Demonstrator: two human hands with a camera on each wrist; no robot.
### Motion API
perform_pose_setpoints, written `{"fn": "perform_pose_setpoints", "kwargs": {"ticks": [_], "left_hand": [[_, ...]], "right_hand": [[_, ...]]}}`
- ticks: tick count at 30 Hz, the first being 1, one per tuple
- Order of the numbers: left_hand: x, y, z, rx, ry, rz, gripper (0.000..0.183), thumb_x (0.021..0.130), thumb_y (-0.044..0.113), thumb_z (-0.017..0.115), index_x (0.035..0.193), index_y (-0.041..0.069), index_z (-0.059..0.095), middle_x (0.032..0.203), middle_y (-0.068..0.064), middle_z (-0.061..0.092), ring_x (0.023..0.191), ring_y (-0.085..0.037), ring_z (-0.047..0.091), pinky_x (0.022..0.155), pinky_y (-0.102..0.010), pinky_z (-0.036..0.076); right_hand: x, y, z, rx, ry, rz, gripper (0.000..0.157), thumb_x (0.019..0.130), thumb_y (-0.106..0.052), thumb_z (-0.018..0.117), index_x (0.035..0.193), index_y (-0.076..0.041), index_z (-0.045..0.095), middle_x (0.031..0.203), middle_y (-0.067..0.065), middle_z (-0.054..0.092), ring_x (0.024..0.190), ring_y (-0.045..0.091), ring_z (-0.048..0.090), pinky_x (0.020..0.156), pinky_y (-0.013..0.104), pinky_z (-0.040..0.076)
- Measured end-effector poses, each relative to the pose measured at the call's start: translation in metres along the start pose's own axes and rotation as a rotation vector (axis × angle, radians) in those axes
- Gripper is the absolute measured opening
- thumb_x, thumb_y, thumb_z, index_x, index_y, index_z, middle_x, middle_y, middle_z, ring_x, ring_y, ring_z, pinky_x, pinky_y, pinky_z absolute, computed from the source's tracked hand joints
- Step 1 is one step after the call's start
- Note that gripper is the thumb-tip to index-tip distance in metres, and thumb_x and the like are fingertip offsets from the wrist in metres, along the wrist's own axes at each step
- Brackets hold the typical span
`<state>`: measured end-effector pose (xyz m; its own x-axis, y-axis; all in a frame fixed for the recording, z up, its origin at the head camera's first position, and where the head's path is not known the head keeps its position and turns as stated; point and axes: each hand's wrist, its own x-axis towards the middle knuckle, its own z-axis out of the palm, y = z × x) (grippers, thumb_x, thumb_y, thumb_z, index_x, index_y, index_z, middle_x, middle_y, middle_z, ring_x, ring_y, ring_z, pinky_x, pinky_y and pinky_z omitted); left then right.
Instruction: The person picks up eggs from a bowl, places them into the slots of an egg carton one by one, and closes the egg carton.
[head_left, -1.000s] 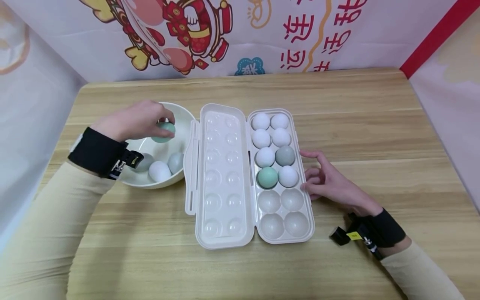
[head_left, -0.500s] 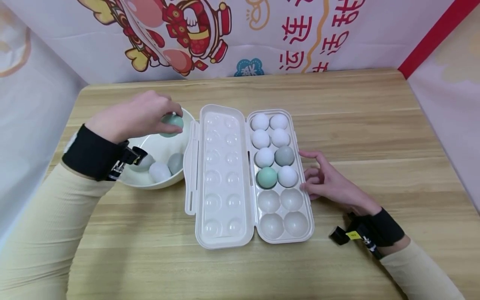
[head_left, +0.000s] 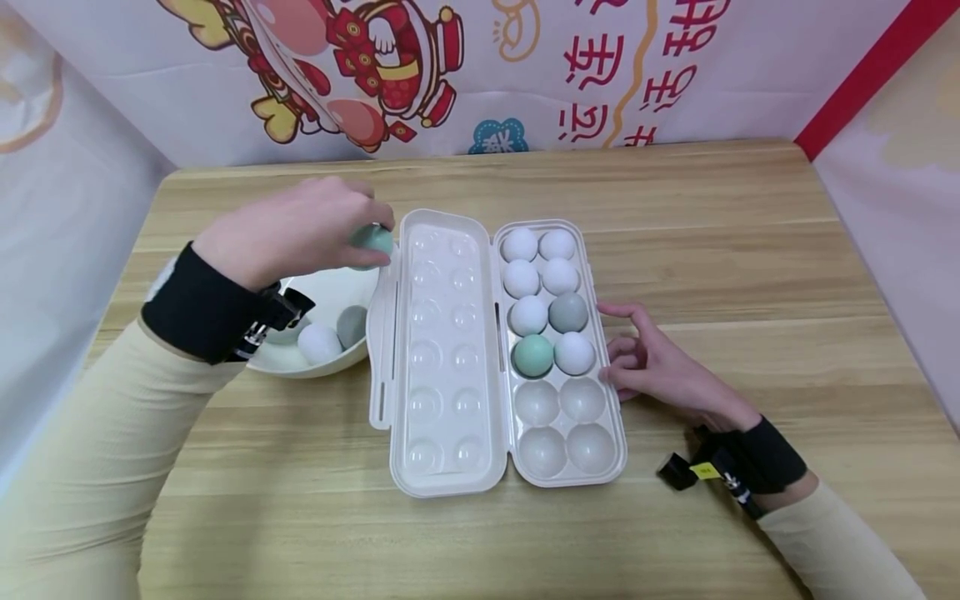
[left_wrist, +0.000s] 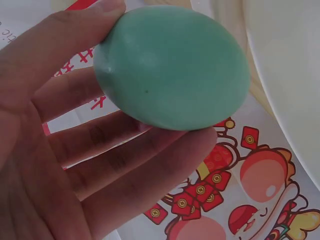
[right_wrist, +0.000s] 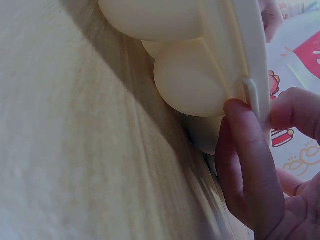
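Observation:
In the head view my left hand (head_left: 307,225) holds a green egg (head_left: 372,244) over the right rim of a white bowl (head_left: 345,362). The left wrist view shows the green egg (left_wrist: 175,70) between thumb and fingertips. A white plastic egg carton (head_left: 510,468) lies unfolded, its dimpled lid (head_left: 446,333) towards the bowl. White eggs, a grey egg (head_left: 568,312) and another green egg (head_left: 533,357) fill its far cups; the near cups (head_left: 543,451) are bare. My right hand (head_left: 660,362) grips the carton's right edge, fingertips (right_wrist: 239,112) against the rim.
In the bowl lie a white egg (head_left: 319,343) and a grey egg (head_left: 352,326), with another greyish egg partly behind my left wrist. The wooden table (head_left: 720,225) ends at a printed cloth backdrop (head_left: 465,75). Black straps with small cameras sit on both wrists.
My left hand has lifted the green egg from inside the bowl and carried it right towards the carton lid. My right hand stays at the carton's edge.

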<state>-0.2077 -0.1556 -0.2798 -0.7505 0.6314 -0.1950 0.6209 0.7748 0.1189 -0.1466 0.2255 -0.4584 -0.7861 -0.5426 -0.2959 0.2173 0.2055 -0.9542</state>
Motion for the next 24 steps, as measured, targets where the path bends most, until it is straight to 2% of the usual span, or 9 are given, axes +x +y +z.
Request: {"fn": "perform_pose_setpoints", "kwargs": {"ticks": [7,12,24], "left_hand": [[0.006,0.012,-0.001,0.015,0.022,0.038,0.022,0.087,0.018,0.074,0.099,0.001,0.068,0.086,-0.011,0.057,0.074,-0.024,0.054,0.067,-0.036,0.05],[0.012,0.024,-0.002,0.039,0.005,0.05,0.026,0.087,0.02,0.074,0.104,0.001,0.067,0.091,-0.013,0.057,0.076,-0.026,0.055,0.07,-0.036,0.052],[0.032,0.051,0.012,0.131,0.017,0.173,0.025,0.086,0.02,0.075,0.103,0.003,0.07,0.089,-0.012,0.058,0.075,-0.025,0.055,0.069,-0.033,0.051]], "right_hand": [[0.0,-0.002,0.0,-0.003,0.005,0.005,0.08,0.09,0.001,0.063,0.15,-0.02,0.014,0.103,0.023,0.054,0.082,0.019,0.063,0.068,0.039,0.056],[-0.001,-0.002,0.0,0.0,0.007,0.003,0.08,0.09,0.002,0.063,0.15,-0.02,0.013,0.102,0.023,0.054,0.082,0.018,0.063,0.067,0.039,0.056],[-0.001,-0.002,0.0,-0.014,0.002,0.014,0.08,0.091,0.001,0.063,0.15,-0.021,0.014,0.103,0.023,0.055,0.084,0.022,0.064,0.067,0.039,0.056]]}}
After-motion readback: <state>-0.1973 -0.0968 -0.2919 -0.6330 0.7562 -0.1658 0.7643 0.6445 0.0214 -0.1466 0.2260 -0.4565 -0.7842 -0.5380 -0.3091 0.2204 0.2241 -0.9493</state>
